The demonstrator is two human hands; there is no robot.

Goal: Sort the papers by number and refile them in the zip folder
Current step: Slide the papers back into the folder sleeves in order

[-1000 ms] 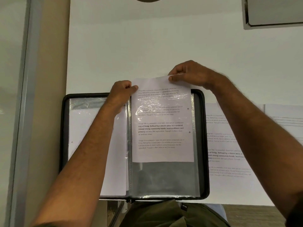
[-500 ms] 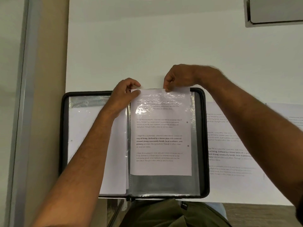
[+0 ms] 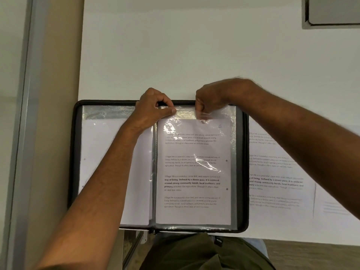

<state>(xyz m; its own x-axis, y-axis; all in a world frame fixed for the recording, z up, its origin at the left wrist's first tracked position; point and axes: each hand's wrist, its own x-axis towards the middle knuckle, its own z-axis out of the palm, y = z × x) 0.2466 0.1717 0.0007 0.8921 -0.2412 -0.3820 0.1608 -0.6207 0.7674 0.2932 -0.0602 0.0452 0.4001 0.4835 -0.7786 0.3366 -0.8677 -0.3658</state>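
A black zip folder (image 3: 244, 172) lies open on the white table in front of me. Its right-hand clear sleeve (image 3: 232, 137) holds a printed sheet (image 3: 192, 172) that sits fully inside, with a handwritten number near its top right corner. My left hand (image 3: 153, 110) pinches the sleeve's top edge near the spine. My right hand (image 3: 210, 103) pinches the same top edge a little further right. The left-hand sleeve (image 3: 101, 114) holds another white sheet (image 3: 101, 162), partly hidden by my left forearm.
Loose printed papers (image 3: 276, 172) lie on the table right of the folder, partly under my right forearm. A grey tray-like object (image 3: 331, 22) sits at the far right corner. The table's left edge (image 3: 80, 55) borders a beige strip and a metal frame.
The printed sheet has slid down from sticking out above the sleeve to lying fully inside it. Both hands followed it down to the sleeve's top edge.
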